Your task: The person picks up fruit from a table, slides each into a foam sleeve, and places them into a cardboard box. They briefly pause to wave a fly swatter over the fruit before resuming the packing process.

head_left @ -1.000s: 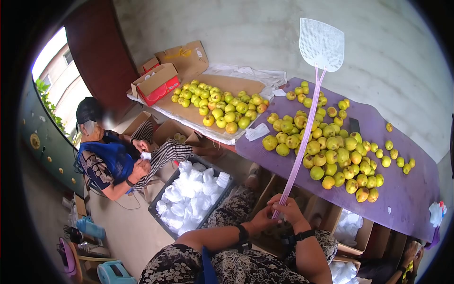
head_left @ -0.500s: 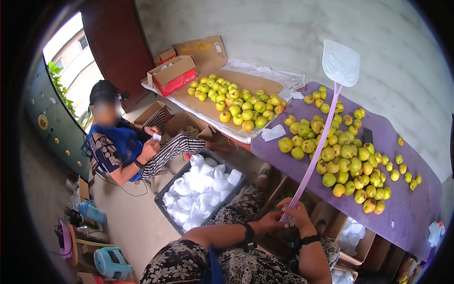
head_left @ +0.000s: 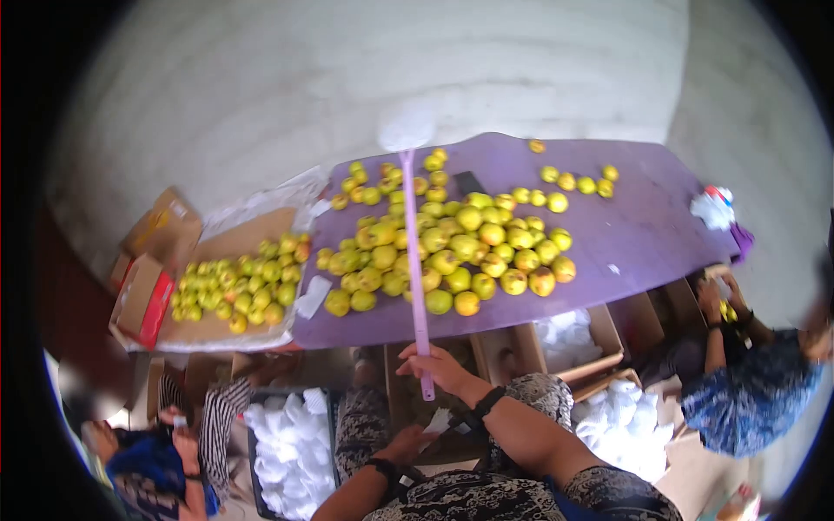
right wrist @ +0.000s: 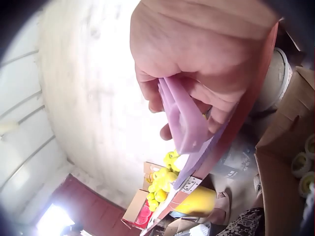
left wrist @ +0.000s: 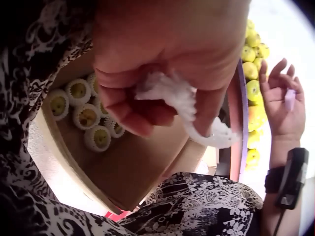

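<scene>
My right hand (head_left: 445, 372) holds a fly swatter (head_left: 415, 260) near the end of its pink-purple handle. The swatter stands up across the apples in the head view, its pale mesh head against the wall. The right wrist view has the hollow handle end (right wrist: 189, 128) between thumb and fingers. Lower down, over my lap, my left hand (head_left: 405, 446) grips a crumpled white foam net (left wrist: 172, 96) in curled fingers. Below that hand is a cardboard box (left wrist: 133, 169) with foam-sleeved apples (left wrist: 86, 116). Yellow-green apples (head_left: 469, 247) are heaped on the purple table (head_left: 625, 208).
A black crate (head_left: 252, 469) of white foam nets stands on my left, near a seated person (head_left: 148, 469). Another person (head_left: 751, 391) sits at the right. Open boxes of foam nets (head_left: 621, 412) are beside my legs. More apples (head_left: 239, 286) lie on cardboard at the left.
The head view has turned right. Both hands were together at the swatter's handle; now the right alone holds it, and the left is lower with a foam net.
</scene>
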A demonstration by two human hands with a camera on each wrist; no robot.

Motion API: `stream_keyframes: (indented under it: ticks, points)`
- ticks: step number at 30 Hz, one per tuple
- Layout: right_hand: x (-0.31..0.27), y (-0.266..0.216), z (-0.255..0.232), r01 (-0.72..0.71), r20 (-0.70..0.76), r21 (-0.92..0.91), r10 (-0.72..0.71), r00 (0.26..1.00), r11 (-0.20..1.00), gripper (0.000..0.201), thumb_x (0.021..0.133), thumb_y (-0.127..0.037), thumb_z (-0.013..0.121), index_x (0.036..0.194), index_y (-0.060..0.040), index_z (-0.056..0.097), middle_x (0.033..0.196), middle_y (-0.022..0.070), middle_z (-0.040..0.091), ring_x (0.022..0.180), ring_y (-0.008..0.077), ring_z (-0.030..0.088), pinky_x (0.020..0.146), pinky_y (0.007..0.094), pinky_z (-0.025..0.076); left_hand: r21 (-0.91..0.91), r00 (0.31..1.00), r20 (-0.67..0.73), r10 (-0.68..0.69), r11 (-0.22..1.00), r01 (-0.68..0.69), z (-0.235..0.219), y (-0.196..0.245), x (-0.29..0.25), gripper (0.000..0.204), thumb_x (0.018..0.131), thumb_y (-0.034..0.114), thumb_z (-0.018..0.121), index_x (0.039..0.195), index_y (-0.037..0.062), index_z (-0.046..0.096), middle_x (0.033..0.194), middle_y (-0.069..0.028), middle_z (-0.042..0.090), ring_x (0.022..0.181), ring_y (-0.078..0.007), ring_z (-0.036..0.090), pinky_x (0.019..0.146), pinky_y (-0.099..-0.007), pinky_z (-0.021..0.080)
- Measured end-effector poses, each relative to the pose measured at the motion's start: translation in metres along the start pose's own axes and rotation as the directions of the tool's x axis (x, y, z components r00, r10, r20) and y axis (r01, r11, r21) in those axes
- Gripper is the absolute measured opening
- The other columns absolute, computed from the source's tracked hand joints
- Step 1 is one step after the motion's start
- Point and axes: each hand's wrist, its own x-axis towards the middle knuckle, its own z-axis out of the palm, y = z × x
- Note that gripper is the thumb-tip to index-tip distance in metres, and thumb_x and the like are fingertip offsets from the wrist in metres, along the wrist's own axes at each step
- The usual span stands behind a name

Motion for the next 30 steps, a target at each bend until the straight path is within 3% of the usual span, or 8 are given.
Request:
stream_keyframes:
  ticks: [3, 9, 15, 17, 18, 24, 26, 30]
  points:
    - [0.0, 0.004, -0.001, 0.009, 0.026, 0.147, -0.013, 1.0, 0.989, 0.027, 0.096, -0.016, 0.053, 0.118, -0.0008, 0.053, 0.075, 0.0033, 0.053, 0.093, 0.0231, 0.065, 0.092, 0.0388, 0.051, 0.014, 0.992, 0.028, -0.121, 0.993, 0.12, -0.001, -0.006, -0.002, 0.031, 0.091, 0.029, 0.064, 0.11, 0.0072, 0.053, 0.091, -0.0024, 0.055, 0.08, -0.0151, 0.056, 0.074, -0.0365, 0.053]
    - [-0.005, 0.0, 0.001, 0.01, 0.038, 0.262, -0.02, 0.999, 0.965, 0.022, 0.096, -0.014, 0.05, 0.116, -0.0033, 0.052, 0.074, 0.0055, 0.056, 0.087, 0.0248, 0.066, 0.08, 0.0376, 0.055, -0.024, 0.993, 0.001, -0.119, 0.993, 0.119, 0.003, -0.006, -0.002, 0.034, 0.092, 0.03, 0.06, 0.113, 0.0035, 0.053, 0.092, -0.0055, 0.055, 0.076, -0.0178, 0.056, 0.076, -0.0394, 0.055]
    - [-0.008, -0.004, -0.002, -0.024, 0.071, 0.26, 0.005, 0.997, 0.965, 0.024, 0.097, -0.015, 0.051, 0.118, -0.0027, 0.049, 0.074, 0.0069, 0.057, 0.085, 0.0248, 0.066, 0.086, 0.0408, 0.055, 0.214, 0.995, 0.044, -0.086, 0.974, 0.075, -0.01, -0.029, 0.012, 0.035, 0.094, 0.03, 0.056, 0.114, 0.0013, 0.052, 0.088, -0.0074, 0.057, 0.074, -0.0196, 0.06, 0.069, -0.0354, 0.054]
    - [-0.01, -0.007, 0.0, -0.041, 0.07, 0.236, 0.025, 0.997, 0.971, 0.024, 0.097, -0.014, 0.051, 0.118, -0.0026, 0.049, 0.075, 0.0072, 0.058, 0.084, 0.024, 0.066, 0.085, 0.0396, 0.055, -0.155, 0.99, 0.031, -0.138, 0.978, 0.141, -0.004, -0.035, 0.013, 0.034, 0.095, 0.029, 0.055, 0.115, 0.0017, 0.054, 0.09, -0.0074, 0.061, 0.075, -0.0182, 0.061, 0.067, -0.0324, 0.051]
    - [-0.011, -0.007, 0.001, -0.049, 0.063, 0.209, 0.036, 0.997, 0.977, 0.024, 0.097, -0.014, 0.05, 0.118, -0.0025, 0.049, 0.076, 0.0075, 0.059, 0.084, 0.0233, 0.066, 0.084, 0.0384, 0.055, -0.159, 0.99, 0.025, -0.138, 0.977, 0.141, -0.001, -0.034, 0.012, 0.034, 0.095, 0.029, 0.055, 0.115, 0.0017, 0.054, 0.09, -0.0074, 0.061, 0.075, -0.0182, 0.061, 0.067, -0.0324, 0.051]
    - [-0.009, -0.002, 0.004, 0.027, 0.038, 0.021, -0.028, 0.999, 0.999, 0.021, 0.096, -0.011, 0.048, 0.115, -0.0018, 0.051, 0.078, 0.0082, 0.061, 0.079, 0.0194, 0.066, 0.076, 0.0315, 0.055, 0.204, 0.98, -0.075, -0.185, 0.959, 0.196, -0.02, -0.055, 0.035, 0.03, 0.095, 0.03, 0.057, 0.106, 0.0024, 0.062, 0.088, -0.0043, 0.063, 0.075, -0.0142, 0.058, 0.066, -0.0273, 0.047]
    - [-0.01, -0.004, 0.005, 0.013, 0.052, 0.007, -0.013, 0.999, 1.0, 0.021, 0.096, -0.01, 0.048, 0.115, -0.0018, 0.052, 0.078, 0.0077, 0.061, 0.079, 0.019, 0.066, 0.075, 0.0302, 0.054, 0.389, 0.998, -0.048, -0.039, 0.919, 0.055, -0.022, -0.058, 0.035, 0.031, 0.095, 0.031, 0.058, 0.105, 0.0019, 0.063, 0.087, -0.0034, 0.063, 0.074, -0.0141, 0.058, 0.066, -0.029, 0.048]
    - [-0.011, -0.012, 0.01, -0.053, 0.063, -0.116, 0.06, 0.996, 0.992, 0.023, 0.096, -0.012, 0.048, 0.116, -0.0012, 0.051, 0.072, 0.0053, 0.058, 0.083, 0.0195, 0.066, 0.083, 0.0325, 0.053, 0.351, 0.998, -0.047, 0.042, 0.936, -0.022, -0.003, -0.026, 0.013, 0.032, 0.095, 0.031, 0.057, 0.109, 0.0033, 0.063, 0.086, -0.0049, 0.064, 0.074, -0.015, 0.06, 0.068, -0.0314, 0.048]
